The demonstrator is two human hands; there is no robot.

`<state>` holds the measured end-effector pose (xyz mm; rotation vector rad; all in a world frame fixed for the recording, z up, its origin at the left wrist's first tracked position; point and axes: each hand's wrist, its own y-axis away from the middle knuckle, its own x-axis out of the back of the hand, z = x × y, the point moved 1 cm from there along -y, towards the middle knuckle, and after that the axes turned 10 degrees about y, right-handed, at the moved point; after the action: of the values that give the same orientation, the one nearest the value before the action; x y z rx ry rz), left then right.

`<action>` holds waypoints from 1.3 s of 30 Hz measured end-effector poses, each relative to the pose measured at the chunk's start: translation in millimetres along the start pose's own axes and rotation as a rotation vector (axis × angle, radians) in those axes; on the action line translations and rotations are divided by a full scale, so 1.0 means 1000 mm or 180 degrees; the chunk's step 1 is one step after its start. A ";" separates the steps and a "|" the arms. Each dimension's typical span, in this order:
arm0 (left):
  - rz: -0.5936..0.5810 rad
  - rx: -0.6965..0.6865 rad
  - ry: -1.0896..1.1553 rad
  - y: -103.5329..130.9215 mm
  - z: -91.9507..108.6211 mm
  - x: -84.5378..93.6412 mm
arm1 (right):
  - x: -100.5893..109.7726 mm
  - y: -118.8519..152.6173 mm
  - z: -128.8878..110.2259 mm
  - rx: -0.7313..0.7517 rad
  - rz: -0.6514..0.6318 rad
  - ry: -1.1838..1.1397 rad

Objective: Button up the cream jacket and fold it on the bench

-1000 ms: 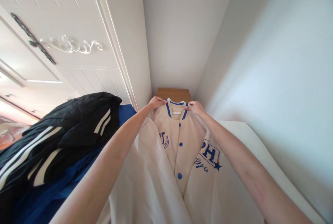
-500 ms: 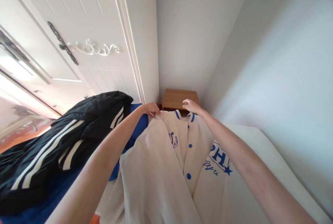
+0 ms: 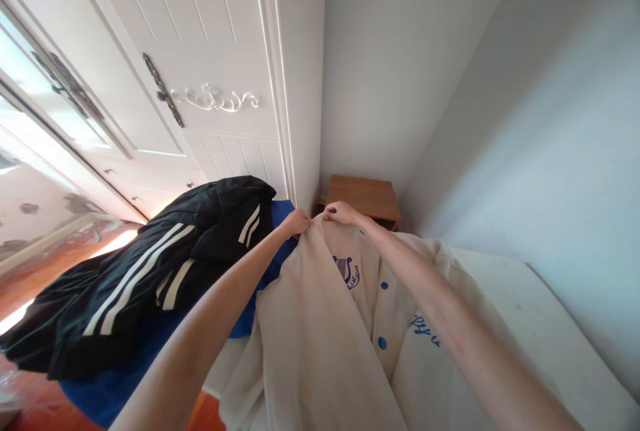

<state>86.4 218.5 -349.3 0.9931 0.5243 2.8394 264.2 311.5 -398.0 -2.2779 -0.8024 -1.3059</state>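
A cream jacket (image 3: 320, 324) with blue buttons, a harp emblem and blue lettering lies spread in front of me, its collar end pointing away. My left hand (image 3: 297, 223) pinches the cloth at the jacket's left shoulder. Close beside it, my right hand (image 3: 342, 213) is closed on the same shoulder edge, nearer the collar. Most of the collar is hidden behind my right hand and forearm. Left of the jacket, a black garment (image 3: 200, 237) with white stripes rests on a blue cloth (image 3: 250, 314).
A white wardrobe (image 3: 220, 11) with dark metal handles stands at the left. Beyond my hands is a low wooden table (image 3: 363, 196) in the corner. The white surface (image 3: 515, 297) under the jacket runs along the pale wall (image 3: 565, 117) at the right.
My right hand has moved left from beyond the collar to the jacket's left shoulder, beside my left hand, and has closed on the cloth. The whole view has shifted slightly.
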 end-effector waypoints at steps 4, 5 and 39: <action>0.0258 -0.0063 0.0282 0.006 -0.008 0.006 | -0.006 -0.003 -0.005 -0.0221 0.0240 -0.0005; 0.0237 -0.0059 0.0352 0.010 -0.010 0.007 | -0.009 -0.004 -0.007 -0.0270 0.0256 -0.0018; 0.0481 -0.0665 -0.1455 0.074 -0.024 -0.018 | -0.019 0.037 -0.037 0.0970 0.0388 -0.0006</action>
<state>88.2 138.6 -352.1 1.6243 0.1087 2.5798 256.9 256.6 -398.6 -2.0519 -0.7896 -1.0486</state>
